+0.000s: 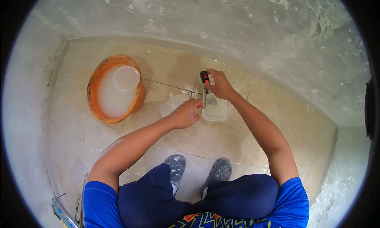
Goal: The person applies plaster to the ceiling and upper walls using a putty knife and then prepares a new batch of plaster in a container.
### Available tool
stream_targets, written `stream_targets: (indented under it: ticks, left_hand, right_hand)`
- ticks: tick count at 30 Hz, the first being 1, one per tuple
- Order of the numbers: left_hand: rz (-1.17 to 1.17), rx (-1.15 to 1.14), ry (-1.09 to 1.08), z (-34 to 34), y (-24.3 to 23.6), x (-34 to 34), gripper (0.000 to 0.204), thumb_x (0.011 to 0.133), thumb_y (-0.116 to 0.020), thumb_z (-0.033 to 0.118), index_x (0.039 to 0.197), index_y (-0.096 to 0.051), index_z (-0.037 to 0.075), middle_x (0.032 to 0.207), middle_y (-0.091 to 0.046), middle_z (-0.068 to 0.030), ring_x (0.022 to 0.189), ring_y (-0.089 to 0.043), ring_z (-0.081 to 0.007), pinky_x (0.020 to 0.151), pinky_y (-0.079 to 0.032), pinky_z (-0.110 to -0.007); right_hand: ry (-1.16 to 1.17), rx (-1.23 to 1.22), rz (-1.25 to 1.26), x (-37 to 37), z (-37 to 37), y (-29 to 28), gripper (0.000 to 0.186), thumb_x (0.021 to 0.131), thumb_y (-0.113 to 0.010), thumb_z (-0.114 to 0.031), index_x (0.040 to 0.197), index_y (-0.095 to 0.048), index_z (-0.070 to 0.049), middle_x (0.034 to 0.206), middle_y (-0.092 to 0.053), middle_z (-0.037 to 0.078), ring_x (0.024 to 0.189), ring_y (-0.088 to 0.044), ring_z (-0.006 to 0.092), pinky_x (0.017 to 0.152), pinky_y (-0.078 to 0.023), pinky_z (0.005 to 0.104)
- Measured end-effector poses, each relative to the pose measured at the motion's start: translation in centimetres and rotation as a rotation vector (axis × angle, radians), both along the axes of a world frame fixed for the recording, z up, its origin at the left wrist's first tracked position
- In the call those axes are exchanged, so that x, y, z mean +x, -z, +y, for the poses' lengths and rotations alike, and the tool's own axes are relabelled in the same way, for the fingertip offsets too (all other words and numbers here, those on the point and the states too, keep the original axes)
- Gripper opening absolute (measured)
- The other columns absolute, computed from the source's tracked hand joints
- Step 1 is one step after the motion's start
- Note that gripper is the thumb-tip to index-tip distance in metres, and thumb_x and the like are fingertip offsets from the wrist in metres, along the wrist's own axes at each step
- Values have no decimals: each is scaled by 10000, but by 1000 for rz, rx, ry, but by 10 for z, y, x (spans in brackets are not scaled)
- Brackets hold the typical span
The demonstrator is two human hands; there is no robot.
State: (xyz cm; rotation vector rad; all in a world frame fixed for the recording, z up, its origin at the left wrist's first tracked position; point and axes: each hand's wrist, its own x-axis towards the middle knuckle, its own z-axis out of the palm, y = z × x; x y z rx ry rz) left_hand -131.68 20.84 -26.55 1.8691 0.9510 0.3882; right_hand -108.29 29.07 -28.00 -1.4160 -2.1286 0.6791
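My right hand [220,85] is closed around a tool with a black and red handle [204,77], held over the far end of a clear rectangular container [216,118]. The tool's working end is too small to make out. At the container's left side is my left hand [185,114], its fingers curled in close to the rim. Whatever those fingers pinch, if anything, is hidden. Beyond the left hand lies a crumpled whitish bag or sheet [169,104] on the floor.
An orange bucket [92,94] of cloudy whitish liquid stands to the left, with a round white vessel [126,78] in it. Tiled floor [253,148] lies below, damp in patches. Grey plastered walls [221,22] close in ahead and at both sides. My grey clogs [220,171] are near.
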Motion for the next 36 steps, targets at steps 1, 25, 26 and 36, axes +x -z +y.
stream_targets:
  ticks: [1,25,26,36]
  left_hand:
    - [41,-20,32,-1,5,5,392,877,-702,24,1244,-569,53,1217,-623,-169,881,-653,-261,809,-558,-378]
    - [109,-598,-156,23,49,54,677,1009,-597,120,1606,-287,46,1313,-663,-167,1042,-694,-238,831,-609,-385]
    - [113,-599,-151,22,51,56,677,1009,-597,120,1606,-287,46,1313,-663,-167,1042,-694,-238,831,-609,-385]
    - [29,-632,-266,13,46,56,629,1030,-523,80,1624,-320,126,1374,-650,-134,1097,-708,-228,817,-634,-371]
  right_hand:
    - [33,-29,5,-1,2,-2,526,817,-791,-156,1288,-614,-3,1241,-688,215,1157,-615,394,1019,-480,468]
    - [163,-280,-682,46,-105,-82,309,874,-647,-99,1173,-680,-26,999,-700,202,942,-706,406,806,-586,506]
    - [169,-284,-679,46,-102,-76,309,874,-647,-99,1173,-680,-26,999,-700,202,942,-706,406,806,-586,506]
    - [-22,-180,-690,35,-137,-35,493,846,-639,-30,1338,-615,-10,1132,-634,175,1039,-682,350,806,-596,455]
